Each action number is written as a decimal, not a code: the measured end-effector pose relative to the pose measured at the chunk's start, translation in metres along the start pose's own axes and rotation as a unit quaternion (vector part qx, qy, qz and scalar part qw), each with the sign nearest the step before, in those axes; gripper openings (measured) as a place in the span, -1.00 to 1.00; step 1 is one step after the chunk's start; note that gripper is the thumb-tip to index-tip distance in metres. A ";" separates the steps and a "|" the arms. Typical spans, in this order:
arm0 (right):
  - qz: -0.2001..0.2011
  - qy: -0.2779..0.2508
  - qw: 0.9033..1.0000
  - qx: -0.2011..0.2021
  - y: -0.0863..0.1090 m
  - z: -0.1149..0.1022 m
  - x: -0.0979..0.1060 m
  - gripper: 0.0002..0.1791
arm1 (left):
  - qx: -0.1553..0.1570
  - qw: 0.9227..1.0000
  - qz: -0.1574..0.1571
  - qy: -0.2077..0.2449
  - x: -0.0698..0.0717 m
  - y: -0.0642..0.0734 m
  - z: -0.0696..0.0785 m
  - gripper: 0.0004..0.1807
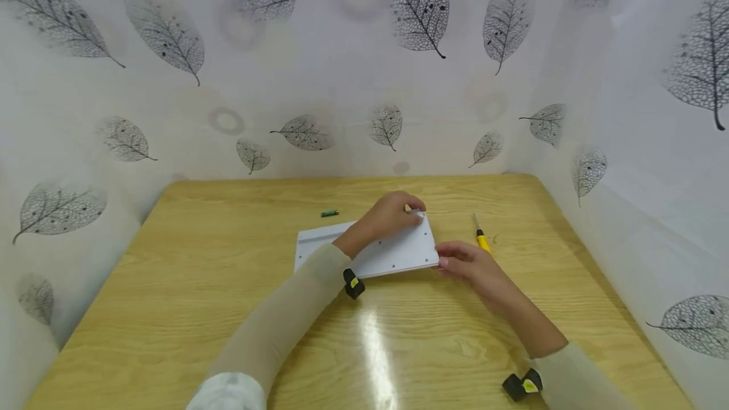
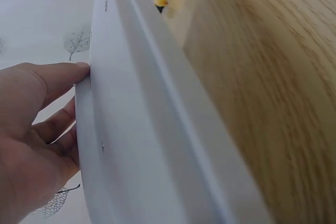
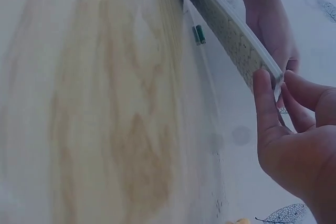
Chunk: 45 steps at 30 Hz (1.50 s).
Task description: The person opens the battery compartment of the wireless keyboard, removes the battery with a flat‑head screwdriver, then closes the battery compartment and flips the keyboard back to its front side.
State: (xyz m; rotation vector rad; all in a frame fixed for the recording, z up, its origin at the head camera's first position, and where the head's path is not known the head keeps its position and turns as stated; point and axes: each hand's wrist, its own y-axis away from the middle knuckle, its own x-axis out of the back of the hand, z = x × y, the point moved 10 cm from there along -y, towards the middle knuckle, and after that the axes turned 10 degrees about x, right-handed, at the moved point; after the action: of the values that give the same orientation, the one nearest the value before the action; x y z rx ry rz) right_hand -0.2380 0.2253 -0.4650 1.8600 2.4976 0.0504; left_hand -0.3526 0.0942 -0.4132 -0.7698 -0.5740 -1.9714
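A white keyboard (image 1: 398, 252) lies underside up, with small dark screw spots across its back and a grey strip along its far side. My left hand (image 1: 390, 217) reaches over it and grips the far edge near the right corner. In the left wrist view the thumb (image 2: 79, 69) presses on that edge, with the other fingers behind. My right hand (image 1: 473, 271) pinches the near right corner. Seen in the right wrist view, the keyboard (image 3: 236, 38) stands edge-on, its key side facing the wooden surface, and the thumb and fingers hold its end.
A yellow-handled screwdriver (image 1: 482, 240) lies to the right of the keyboard, with tiny bits (image 1: 494, 239) beside it, too small to tell. Behind the keyboard lies a green battery (image 1: 329, 213). Leaf-patterned curtain (image 1: 342, 81) encloses the back and sides of the wooden table (image 1: 228, 220).
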 end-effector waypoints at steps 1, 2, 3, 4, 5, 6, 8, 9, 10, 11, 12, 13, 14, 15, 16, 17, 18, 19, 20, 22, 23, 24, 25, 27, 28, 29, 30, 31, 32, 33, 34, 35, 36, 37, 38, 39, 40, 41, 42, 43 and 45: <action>0.004 -0.005 1.000 0.005 0.000 -0.003 0.000 -0.44 | -0.003 1.000 0.003 0.004 0.002 0.000 0.002 -0.71; 0.007 -0.010 1.000 0.010 0.001 -0.005 0.000 -0.44 | -0.006 1.000 0.005 0.009 0.004 0.001 0.004 -0.71; 0.011 -0.013 1.000 0.015 0.001 -0.008 -0.001 -0.44 | -0.010 1.000 0.008 0.013 0.007 0.001 0.006 -0.71; 0.014 -0.019 1.000 0.020 0.001 -0.011 -0.001 -0.45 | -0.012 1.000 0.012 0.017 0.009 0.002 0.007 -0.71; 0.016 -0.024 0.999 0.025 0.001 -0.015 -0.001 -0.46 | -0.016 1.000 0.016 0.021 0.012 0.002 0.010 -0.71; 0.018 -0.027 0.999 0.032 0.001 -0.018 -0.001 -0.48 | -0.019 0.999 0.019 0.026 0.015 0.003 0.011 -0.71; 0.021 -0.038 0.998 0.044 0.000 -0.024 -0.002 -0.54 | -0.025 0.999 0.027 0.033 0.020 0.004 0.015 -0.71; 0.022 -0.045 0.998 0.050 0.000 -0.027 -0.002 -0.57 | -0.027 0.999 0.030 0.037 0.022 0.005 0.016 -0.72; 0.023 -0.051 0.997 0.054 -0.001 -0.030 -0.003 -0.61 | -0.028 0.998 0.033 0.041 0.024 0.006 0.018 -0.71; 0.024 -0.055 0.996 0.059 -0.001 -0.033 -0.003 -0.65 | -0.031 0.998 0.034 0.046 0.025 0.006 0.019 -0.71; 0.025 -0.060 0.996 0.062 -0.001 -0.036 -0.004 -0.68 | -0.031 0.998 0.035 0.051 0.027 0.006 0.020 -0.72; 0.025 -0.064 0.996 0.065 -0.001 -0.038 -0.005 -0.71 | -0.032 0.997 0.036 0.056 0.028 0.007 0.021 -0.71; 0.025 -0.066 0.995 0.068 -0.002 -0.041 -0.006 -0.73 | -0.032 0.997 0.037 0.062 0.030 0.008 0.022 -0.71; 0.026 -0.070 0.995 0.069 -0.002 -0.044 -0.007 -0.75 | -0.031 0.997 0.038 0.066 0.031 0.008 0.024 -0.71; 0.026 -0.071 0.995 0.072 -0.002 -0.047 -0.007 -0.76 | -0.031 0.996 0.039 0.072 0.033 0.009 0.025 -0.71; 0.025 -0.072 0.994 0.076 -0.002 -0.050 -0.008 -0.77 | -0.030 0.996 0.041 0.076 0.035 0.010 0.026 -0.71; 0.024 -0.073 0.994 0.079 -0.002 -0.053 -0.009 -0.78 | -0.029 0.995 0.043 0.081 0.036 0.011 0.028 -0.71; 0.023 -0.075 0.993 0.084 -0.002 -0.057 -0.009 -0.78 | -0.028 0.995 0.045 0.086 0.038 0.012 0.029 -0.71; 0.021 -0.076 0.993 0.089 -0.002 -0.060 -0.010 -0.79 | -0.026 0.995 0.048 0.089 0.040 0.013 0.030 -0.71; 0.019 -0.078 0.992 0.097 -0.002 -0.067 -0.011 -0.80 | -0.023 0.993 0.051 0.100 0.043 0.014 0.032 -0.71; 0.017 -0.080 0.992 0.101 -0.003 -0.070 -0.011 -0.79 | -0.021 0.993 0.053 0.106 0.045 0.015 0.032 -0.71; 0.016 -0.081 0.991 0.104 -0.003 -0.073 -0.011 -0.80 | -0.021 0.992 0.056 0.112 0.047 0.016 0.033 -0.71; 0.015 -0.079 0.991 0.107 -0.003 -0.077 -0.012 -0.80 | -0.023 0.992 0.060 0.113 0.049 0.017 0.034 -0.71; 0.015 -0.073 0.991 0.111 -0.003 -0.083 -0.012 -0.80 | -0.028 0.991 0.069 0.115 0.053 0.018 0.036 -0.71; 0.015 -0.069 0.991 0.113 -0.003 -0.086 -0.012 -0.80 | -0.032 0.990 0.074 0.116 0.055 0.019 0.038 -0.70; 0.014 -0.063 0.991 0.115 -0.003 -0.090 -0.012 -0.79 | -0.036 0.989 0.080 0.116 0.058 0.019 0.039 -0.70; 0.015 -0.057 0.992 0.116 -0.003 -0.093 -0.012 -0.79 | -0.039 0.989 0.084 0.116 0.060 0.020 0.040 -0.70; 0.015 -0.050 0.992 0.117 -0.003 -0.097 -0.013 -0.79 | -0.041 0.988 0.088 0.118 0.062 0.020 0.041 -0.70; 0.015 -0.043 0.992 0.118 -0.003 -0.101 -0.013 -0.78 | -0.042 0.988 0.091 0.122 0.065 0.021 0.042 -0.69; 0.015 -0.036 0.992 0.118 -0.003 -0.105 -0.013 -0.77 | -0.043 0.987 0.093 0.126 0.067 0.022 0.043 -0.69; 0.015 -0.029 0.992 0.120 -0.002 -0.109 -0.013 -0.76 | -0.044 0.986 0.096 0.130 0.070 0.023 0.045 -0.69; 0.016 -0.021 0.992 0.122 -0.002 -0.113 -0.013 -0.75 | -0.046 0.985 0.099 0.134 0.072 0.024 0.046 -0.68; 0.016 -0.012 0.992 0.123 -0.002 -0.117 -0.014 -0.74 | -0.047 0.984 0.102 0.139 0.074 0.024 0.048 -0.68; 0.016 -0.005 0.992 0.124 -0.002 -0.122 -0.014 -0.73 | -0.049 0.983 0.107 0.144 0.077 0.025 0.049 -0.68; 0.015 0.005 0.992 0.127 -0.001 -0.126 -0.014 -0.72 | -0.052 0.981 0.111 0.149 0.079 0.026 0.051 -0.68; 0.015 0.013 0.991 0.131 -0.001 -0.131 -0.014 -0.71 | -0.056 0.979 0.116 0.156 0.082 0.028 0.052 -0.68; 0.012 0.022 0.990 0.136 -0.001 -0.136 -0.015 -0.70 | -0.059 0.977 0.121 0.163 0.085 0.029 0.053 -0.68; 0.009 0.031 0.990 0.140 -0.001 -0.140 -0.015 -0.69 | -0.063 0.975 0.127 0.169 0.087 0.031 0.055 -0.69; 0.006 0.036 0.989 0.146 -0.001 -0.145 -0.016 -0.69 | -0.069 0.973 0.131 0.177 0.089 0.032 0.056 -0.69; 0.002 0.041 0.988 0.151 -0.001 -0.149 -0.017 -0.69 | -0.075 0.971 0.137 0.183 0.092 0.034 0.058 -0.70; -0.003 0.054 0.986 0.161 0.000 -0.157 -0.019 -0.69 | -0.087 0.966 0.149 0.192 0.096 0.037 0.062 -0.71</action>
State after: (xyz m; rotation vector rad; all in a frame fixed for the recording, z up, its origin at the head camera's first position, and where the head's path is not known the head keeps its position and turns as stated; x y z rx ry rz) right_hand -0.2390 0.2059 -0.3081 2.0086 2.7210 -0.2769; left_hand -0.3395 0.0611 -0.2987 -0.5214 -0.0502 -1.8367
